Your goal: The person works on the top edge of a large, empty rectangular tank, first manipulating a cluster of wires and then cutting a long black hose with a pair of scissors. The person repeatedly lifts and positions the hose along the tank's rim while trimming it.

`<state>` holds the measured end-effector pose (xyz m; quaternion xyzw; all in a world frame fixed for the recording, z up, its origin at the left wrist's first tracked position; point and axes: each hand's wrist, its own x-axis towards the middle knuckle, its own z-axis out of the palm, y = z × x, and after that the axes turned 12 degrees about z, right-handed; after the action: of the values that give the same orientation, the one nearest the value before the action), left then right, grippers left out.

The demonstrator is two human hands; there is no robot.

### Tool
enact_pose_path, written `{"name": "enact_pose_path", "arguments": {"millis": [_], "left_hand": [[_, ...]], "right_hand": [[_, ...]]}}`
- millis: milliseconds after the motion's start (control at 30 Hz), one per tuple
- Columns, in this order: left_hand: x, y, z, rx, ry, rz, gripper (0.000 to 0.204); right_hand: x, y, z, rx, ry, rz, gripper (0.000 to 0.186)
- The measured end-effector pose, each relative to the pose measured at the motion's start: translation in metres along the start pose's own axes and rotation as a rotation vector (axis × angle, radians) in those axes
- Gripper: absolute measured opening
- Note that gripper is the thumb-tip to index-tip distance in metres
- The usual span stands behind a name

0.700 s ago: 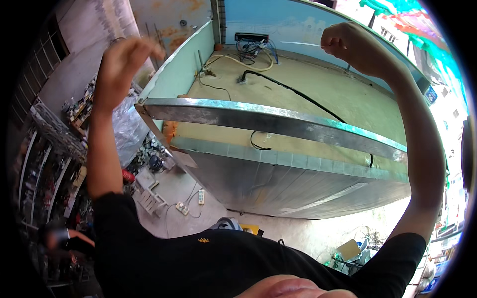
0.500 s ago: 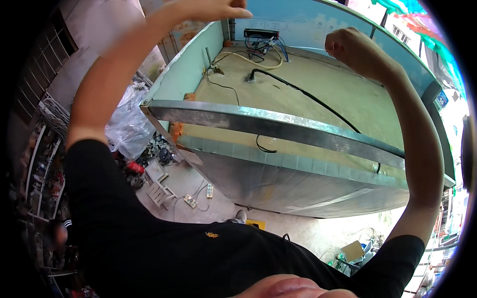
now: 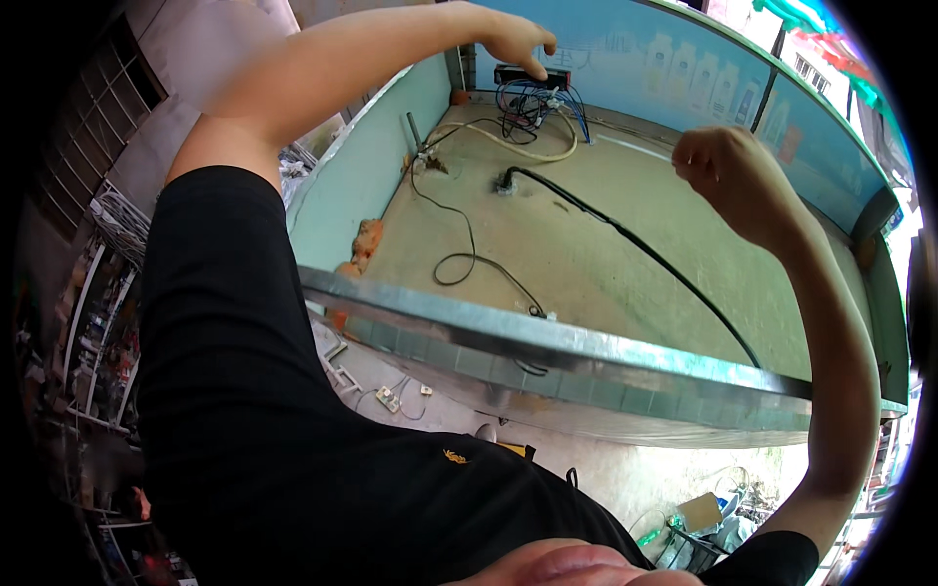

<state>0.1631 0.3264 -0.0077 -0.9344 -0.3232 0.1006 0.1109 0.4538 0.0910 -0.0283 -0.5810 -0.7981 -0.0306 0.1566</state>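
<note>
A broad, flat beige deck (image 3: 606,293) is backed by a long blue printed panel (image 3: 611,83) and edged in front by a shiny metal rail (image 3: 547,338). A thick black cable (image 3: 664,263) crosses the deck diagonally. Over the deck's right part, the right hand (image 3: 731,181) is curled; whether its grip holds anything, I cannot tell. Over the deck's back left, the left hand (image 3: 516,41) has thumb and forefinger parted, with tangled dark wires (image 3: 526,113) and a black rectangular red-trimmed box (image 3: 512,75) just below that grip; contact is unclear.
</note>
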Motion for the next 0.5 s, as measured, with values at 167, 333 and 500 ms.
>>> {"name": "enact_pose_path", "arguments": {"millis": [167, 333, 500], "left_hand": [[-0.007, 0.005, 0.026, -0.059, 0.012, -0.035, 0.064], [-0.016, -0.008, 0.044, -0.125, 0.093, 0.124, 0.066], [-0.019, 0.023, 0.055, -0.265, 0.218, 0.085, 0.095]], "right_hand": [[0.005, 0.0, 0.006, 0.065, 0.024, 0.042, 0.014], [0.01, 0.016, 0.016, 0.138, 0.018, 0.066, 0.015], [0.013, 0.013, 0.02, 0.313, -0.063, 0.276, 0.017]]}}
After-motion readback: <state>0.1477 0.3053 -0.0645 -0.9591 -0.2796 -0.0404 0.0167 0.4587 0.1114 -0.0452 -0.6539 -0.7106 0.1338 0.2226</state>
